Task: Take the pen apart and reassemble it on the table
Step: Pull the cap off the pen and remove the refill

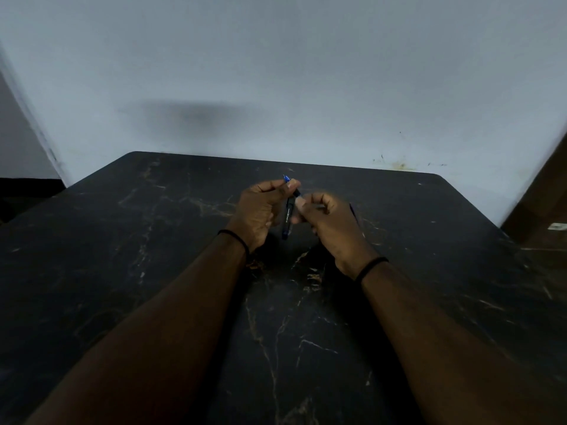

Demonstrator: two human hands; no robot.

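1. Pinching the upper part of the pen (288, 213), the left hand (260, 210) has thumb and forefinger closed around it just under the blue tip, which sticks out above the fingers.
2. The right hand (329, 223) has its fingers curled and its thumb and forefinger meet the pen near the middle; it seems to grasp the barrel there, perhaps to twist or pull it.
3. The pen is held in the air above the table (122, 271), nearly upright, its lower end free between both palms.
4. Risk: if the halves separate suddenly, a small inner part may jump out and roll over the table, where dark parts are hard to find on the dark marble pattern.
5. Both forearms reach forward over the table, wrists close together, each with a black band (236, 239).
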